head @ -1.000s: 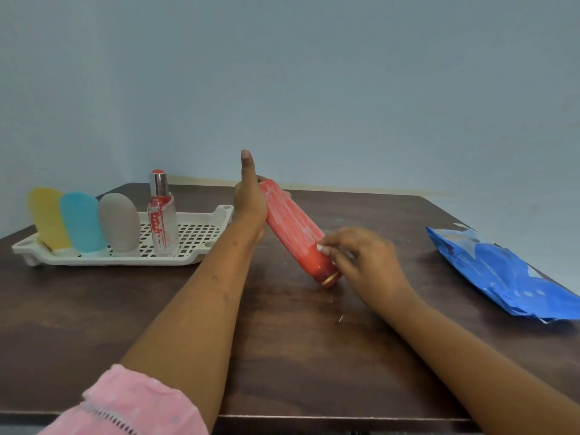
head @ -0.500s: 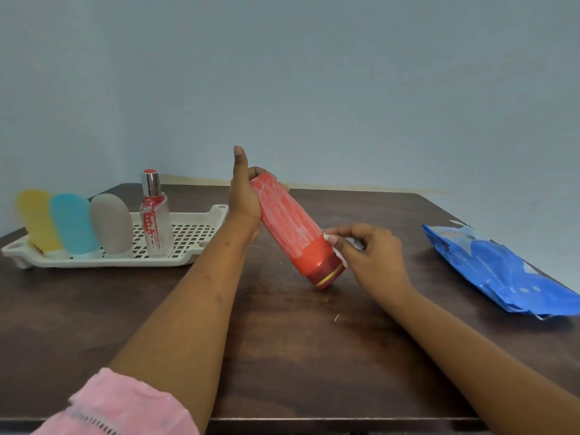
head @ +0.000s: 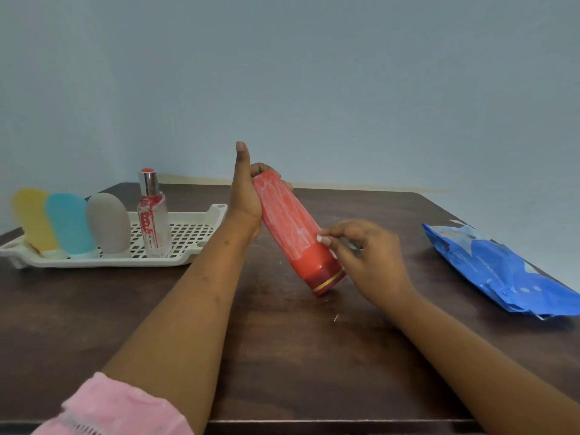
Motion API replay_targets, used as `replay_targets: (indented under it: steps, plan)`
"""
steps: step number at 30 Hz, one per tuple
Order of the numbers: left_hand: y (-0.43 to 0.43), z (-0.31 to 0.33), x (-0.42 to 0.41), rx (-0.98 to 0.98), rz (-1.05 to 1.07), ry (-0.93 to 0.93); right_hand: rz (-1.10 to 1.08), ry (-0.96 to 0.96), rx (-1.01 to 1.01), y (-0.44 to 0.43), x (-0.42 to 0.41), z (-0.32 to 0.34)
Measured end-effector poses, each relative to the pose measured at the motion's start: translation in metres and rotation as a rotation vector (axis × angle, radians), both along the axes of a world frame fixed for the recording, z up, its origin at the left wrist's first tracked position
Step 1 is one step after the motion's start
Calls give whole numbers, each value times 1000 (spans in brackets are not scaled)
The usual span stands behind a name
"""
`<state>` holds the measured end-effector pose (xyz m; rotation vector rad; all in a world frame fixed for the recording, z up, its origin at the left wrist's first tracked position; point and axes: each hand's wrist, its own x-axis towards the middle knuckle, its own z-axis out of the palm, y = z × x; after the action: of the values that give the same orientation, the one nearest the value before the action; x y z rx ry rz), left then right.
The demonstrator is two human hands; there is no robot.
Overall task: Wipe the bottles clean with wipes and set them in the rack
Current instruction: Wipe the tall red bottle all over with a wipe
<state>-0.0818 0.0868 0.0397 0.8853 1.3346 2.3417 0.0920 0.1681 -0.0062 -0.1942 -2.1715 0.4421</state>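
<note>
A long red bottle (head: 290,227) with whitish smears leans tilted, its dark red cap with a gold band down on the table. My left hand (head: 243,196) grips its upper end, thumb pointing up. My right hand (head: 361,252) pinches a small white wipe (head: 334,251) against the bottle's right side just above the cap; most of the wipe is hidden by the fingers. At the left, a cream slotted rack (head: 194,230) holds a yellow bottle (head: 33,219), a teal bottle (head: 69,227), a grey bottle (head: 108,222) and a clear spray bottle (head: 152,215) with red print.
A blue pack of wipes (head: 502,271) lies at the table's right edge. The dark wooden table (head: 282,356) meets a pale blue wall at the back. A pink sleeve (head: 116,409) shows at the bottom left.
My right hand has slid with the wipe from the cap end up the bottle's side. The bottle has lifted slightly toward upright in my left hand.
</note>
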Motion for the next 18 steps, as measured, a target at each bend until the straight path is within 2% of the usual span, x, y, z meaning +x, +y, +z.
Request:
replay_targets:
  steps: [2,3,7,9,13,18]
  plan:
    - [0,0,0,1,-9,-4,-54,-9,-105,4,-2,0]
    - [0,1,1,0,-10,-3,-67,-8,-95,3,-2,-1]
    - [0,3,1,7,-20,-5,21,-15,251,-7,1,-2]
    - [0,3,2,3,-7,-7,34,-31,258,-7,1,-2]
    - [0,2,2,-10,3,-2,-87,31,149,1,-2,0]
    - [2,4,4,-5,17,-12,30,-28,388,-12,0,-6]
